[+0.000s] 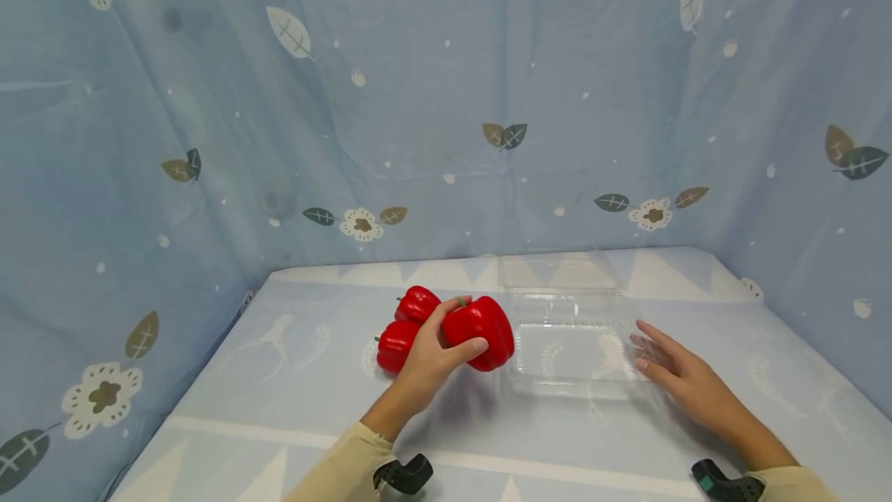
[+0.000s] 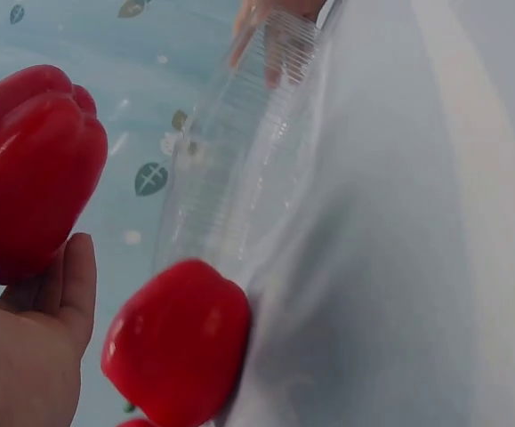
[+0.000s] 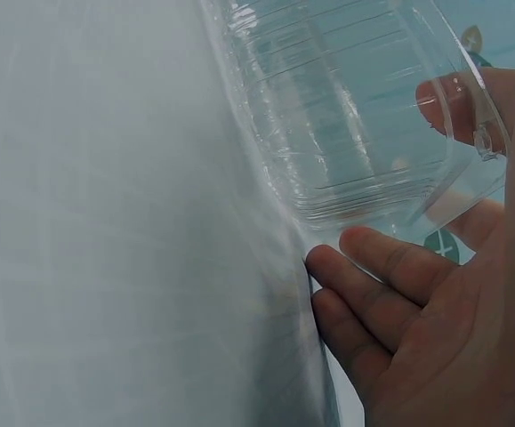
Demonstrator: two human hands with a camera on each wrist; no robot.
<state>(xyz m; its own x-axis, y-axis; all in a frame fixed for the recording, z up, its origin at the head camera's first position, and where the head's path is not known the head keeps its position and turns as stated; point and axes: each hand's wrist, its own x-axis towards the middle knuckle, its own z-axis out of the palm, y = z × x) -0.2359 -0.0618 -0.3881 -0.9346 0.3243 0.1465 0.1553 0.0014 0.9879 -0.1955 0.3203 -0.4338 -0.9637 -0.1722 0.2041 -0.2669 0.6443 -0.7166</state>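
Observation:
My left hand (image 1: 435, 355) grips a shiny red bell pepper (image 1: 481, 334), fingers at its far side and thumb on its near side. In the left wrist view this bell pepper (image 2: 35, 169) is raised above the table. Two more red bell peppers, a rear one (image 1: 418, 304) and a front one (image 1: 396, 347), lie left of it, partly behind my left hand. A clear plastic container (image 1: 578, 387) stands to the right with its lid (image 1: 557, 273) folded back. My right hand (image 1: 686, 382) is at the container's right end, fingers extended and thumb apart, overlapping its clear wall in the right wrist view.
A pale patterned cloth covers the table (image 1: 279, 409). Blue curtains (image 1: 418, 99) with leaf and flower prints close off the back and both sides. Each wrist carries a dark strapped device, one on the left (image 1: 404, 475) and one on the right (image 1: 725, 483).

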